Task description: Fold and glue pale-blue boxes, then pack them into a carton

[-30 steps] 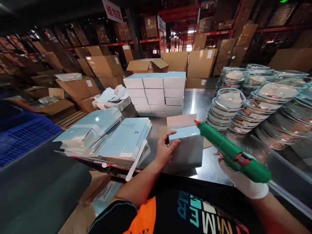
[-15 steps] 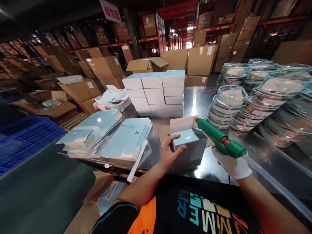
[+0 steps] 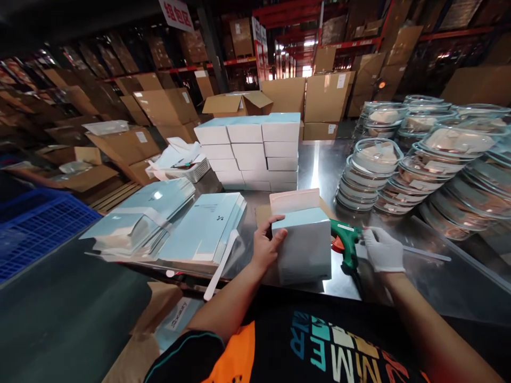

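Note:
My bare left hand grips the left edge of a small box, thumb on the near face and fingers round its side. The box has a pale blue top face and grey sides, and its white flap stands up at the back. Right of the box, a green hot glue gun rests on the metal table, with an orange part below its nozzle end. My right hand, in a white glove, is just right of the gun, fingers loosely bent and off its handle. A long translucent glue stick extends right from behind the glove.
White boxes with blue tops are stacked at the back of the metal table. Flat blue cartons lie in bundles at left. Stacked glass dishes fill the right side. A blue crate is at far left.
The glue gun has come down from the box flap to the table on the right, and my right hand has let go of its handle. My left hand now grips the box, which is turned slightly.

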The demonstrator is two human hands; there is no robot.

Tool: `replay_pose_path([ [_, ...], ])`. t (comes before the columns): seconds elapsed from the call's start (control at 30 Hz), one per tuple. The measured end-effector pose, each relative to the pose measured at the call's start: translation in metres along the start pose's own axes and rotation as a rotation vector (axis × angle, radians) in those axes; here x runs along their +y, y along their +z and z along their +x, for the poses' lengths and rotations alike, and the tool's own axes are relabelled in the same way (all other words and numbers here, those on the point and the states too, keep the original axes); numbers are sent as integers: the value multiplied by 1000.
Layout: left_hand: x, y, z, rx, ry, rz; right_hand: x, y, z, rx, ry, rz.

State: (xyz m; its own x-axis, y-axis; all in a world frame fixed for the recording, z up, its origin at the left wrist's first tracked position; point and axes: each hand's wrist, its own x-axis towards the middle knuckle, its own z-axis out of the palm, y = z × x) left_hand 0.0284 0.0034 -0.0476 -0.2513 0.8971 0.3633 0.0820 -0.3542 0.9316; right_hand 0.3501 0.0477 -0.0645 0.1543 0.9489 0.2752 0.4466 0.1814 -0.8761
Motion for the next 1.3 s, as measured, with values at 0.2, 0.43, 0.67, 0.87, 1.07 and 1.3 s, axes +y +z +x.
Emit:
replay_pose_path([
  [0.2, -4, 9, -4, -109, 45, -35, -74, 52, -10, -273, 80, 359],
  [0.43, -22, 4, -1, -118, 133, -71, -70, 63, -14, -329, -58, 381],
  [0.67, -17, -3, 9, -267, 341, -118, -59, 36, -32, -474, -411, 315],
  [0.87, 2, -13, 12, -524, 387, 33, -70, 25, -33, -572, -519, 190],
  [1.07, -4, -11, 14, -534, 407, 9, -62, 27, -37, -543, -586, 208],
  [1.3, -47, -12, -23, -447, -114, -1, -24, 39, -46, -297, 58, 12],
])
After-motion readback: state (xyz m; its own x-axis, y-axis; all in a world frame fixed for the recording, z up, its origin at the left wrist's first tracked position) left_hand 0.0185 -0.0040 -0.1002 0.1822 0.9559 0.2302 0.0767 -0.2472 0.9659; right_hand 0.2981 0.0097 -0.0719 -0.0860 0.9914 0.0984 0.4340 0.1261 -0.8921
